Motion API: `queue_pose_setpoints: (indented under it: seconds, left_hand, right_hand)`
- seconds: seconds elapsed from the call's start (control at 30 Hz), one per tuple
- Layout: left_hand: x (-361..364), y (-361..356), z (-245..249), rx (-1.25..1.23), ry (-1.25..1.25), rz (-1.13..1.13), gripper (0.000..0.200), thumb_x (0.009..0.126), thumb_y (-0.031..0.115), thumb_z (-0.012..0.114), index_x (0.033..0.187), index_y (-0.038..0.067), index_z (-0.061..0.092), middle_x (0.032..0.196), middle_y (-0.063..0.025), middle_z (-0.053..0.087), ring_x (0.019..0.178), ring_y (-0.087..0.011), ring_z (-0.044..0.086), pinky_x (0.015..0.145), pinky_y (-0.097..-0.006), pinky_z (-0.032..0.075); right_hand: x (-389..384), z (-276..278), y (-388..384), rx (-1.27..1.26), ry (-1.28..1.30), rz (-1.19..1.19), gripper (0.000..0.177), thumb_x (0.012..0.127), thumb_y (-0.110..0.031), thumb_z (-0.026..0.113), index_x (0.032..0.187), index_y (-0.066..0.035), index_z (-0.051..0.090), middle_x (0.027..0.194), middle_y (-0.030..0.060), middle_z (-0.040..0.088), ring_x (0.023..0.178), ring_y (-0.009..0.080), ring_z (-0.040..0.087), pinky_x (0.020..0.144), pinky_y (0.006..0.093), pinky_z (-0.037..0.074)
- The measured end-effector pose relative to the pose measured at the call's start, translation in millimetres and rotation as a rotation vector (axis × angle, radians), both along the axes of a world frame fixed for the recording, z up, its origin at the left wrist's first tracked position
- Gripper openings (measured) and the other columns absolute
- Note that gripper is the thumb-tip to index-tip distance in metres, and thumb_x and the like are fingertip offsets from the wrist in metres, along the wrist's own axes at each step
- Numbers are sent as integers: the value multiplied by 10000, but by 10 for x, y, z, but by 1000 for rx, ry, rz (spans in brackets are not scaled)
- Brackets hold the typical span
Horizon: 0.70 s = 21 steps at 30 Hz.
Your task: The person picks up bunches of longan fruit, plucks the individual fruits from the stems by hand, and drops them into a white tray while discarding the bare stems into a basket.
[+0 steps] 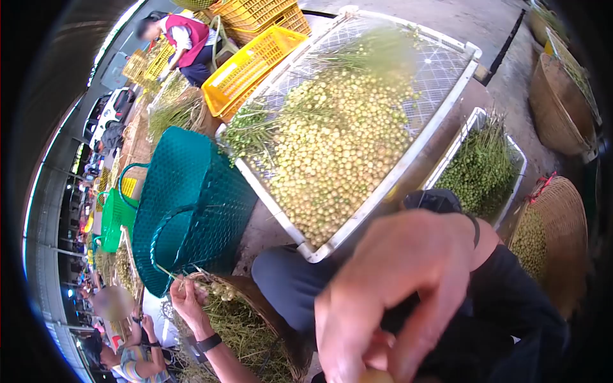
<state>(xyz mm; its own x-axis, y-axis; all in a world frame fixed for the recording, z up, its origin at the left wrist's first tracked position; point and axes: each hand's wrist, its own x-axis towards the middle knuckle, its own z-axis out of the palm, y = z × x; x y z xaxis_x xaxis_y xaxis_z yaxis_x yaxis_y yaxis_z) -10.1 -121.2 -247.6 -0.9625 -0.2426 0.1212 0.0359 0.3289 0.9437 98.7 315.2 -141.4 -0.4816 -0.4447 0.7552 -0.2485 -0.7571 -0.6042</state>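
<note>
Tray [433, 137] as landmark: mesh, white rim, loose round fruit [338, 147] heaped on it. Left hand [190, 307], below the tray in view, fingertips pinched on a thin stem [165, 270] near the teal bag's handle [155, 239]; more fruit beside the fingers, over a wicker basket [258, 297] of stems. Right hand [402, 268], large and blurred in front of the tray's near corner, fingers bent inward; pale yellow thing [378, 376] at the tips, cut off by the frame, grip cannot be told. Looks like a stem-handling step. Moving that stem calls for a light pinch and clearance from the handle. Green fruit bunches [482, 166] sit in a crate right of the tray.
</note>
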Motion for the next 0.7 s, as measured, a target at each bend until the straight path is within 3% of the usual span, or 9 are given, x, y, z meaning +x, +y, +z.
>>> queue_pose_setpoints:
  seconds: [0.07, 0.2, 0.3, 0.37, 0.47, 0.5, 0.53, 0.63, 0.7]
  left_hand:
    - [-73, -187, -162, -28, -95, 94, 179, 846, 82, 607, 953, 79, 464, 654, -44, 564, 464, -122, 536, 380, -215, 438]
    - [-225, -551, -603, -71, -273, 110, 162, 846, 51, 577, 888, 77, 423, 629, -58, 548, 448, -147, 539, 360, -252, 441]
    - [-327, -762, -878, -104, -254, 25, 162, 845, 62, 581, 878, 66, 423, 614, -55, 541, 440, -153, 540, 357, -257, 441]
    - [-351, -719, -891, -169, -263, 30, 111, 851, 66, 573, 858, 54, 463, 609, -54, 539, 450, -143, 544, 358, -243, 440]
    - [-395, -726, -845, -405, -215, 38, 110, 844, 91, 584, 842, 14, 505, 610, -99, 567, 475, -205, 571, 407, -302, 466]
    - [-397, -723, -820, -756, -75, 27, 141, 834, 113, 597, 858, -4, 523, 635, -129, 582, 523, -242, 588, 466, -333, 476]
    - [-412, -704, -781, -1106, 73, 15, 179, 824, 135, 611, 873, -23, 541, 659, -159, 597, 571, -278, 605, 524, -365, 486]
    - [-330, -244, -322, -1498, 328, 53, 233, 809, 176, 627, 908, -25, 560, 716, -185, 615, 678, -324, 616, 624, -395, 475]
    - [-365, 297, 88, -1169, 212, -55, 204, 813, 184, 631, 905, 5, 591, 754, -160, 622, 674, -261, 611, 617, -362, 477]
  right_hand:
    - [77, 16, -42, -22, 71, 27, 166, 792, -10, 670, 943, 17, 607, 838, 23, 654, 594, 63, 561, 474, 179, 411]
    - [180, -35, -102, -75, -22, 179, 110, 813, -77, 666, 868, 5, 616, 762, 41, 633, 575, 98, 567, 454, 205, 402]
    - [192, -117, -151, -66, 188, 164, 274, 798, -173, 699, 927, 53, 615, 840, 170, 621, 672, 191, 596, 547, 276, 460]
    - [281, -88, -390, -423, 3, 79, 132, 833, -124, 649, 888, -9, 616, 741, 49, 624, 584, 141, 589, 449, 231, 411]
    - [19, -163, -95, -288, 36, -46, 218, 811, -197, 681, 832, 9, 612, 731, 122, 603, 564, 193, 555, 447, 277, 404]
    - [-12, -177, -15, -221, 57, -107, 265, 800, -234, 696, 804, 17, 611, 726, 159, 593, 554, 219, 538, 446, 299, 401]
    - [316, 109, -42, -237, -584, -308, 270, 822, -262, 665, 750, -12, 590, 665, 119, 573, 498, 209, 500, 389, 295, 351]
    - [-140, 34, 449, -229, -477, -279, 359, 962, -397, 357, 813, -101, 496, 706, 21, 515, 533, 100, 465, 414, 246, 329]
    - [-224, 129, 633, -352, -487, -227, 353, 979, -387, 291, 887, -97, 472, 687, 9, 491, 517, 96, 442, 421, 249, 344]
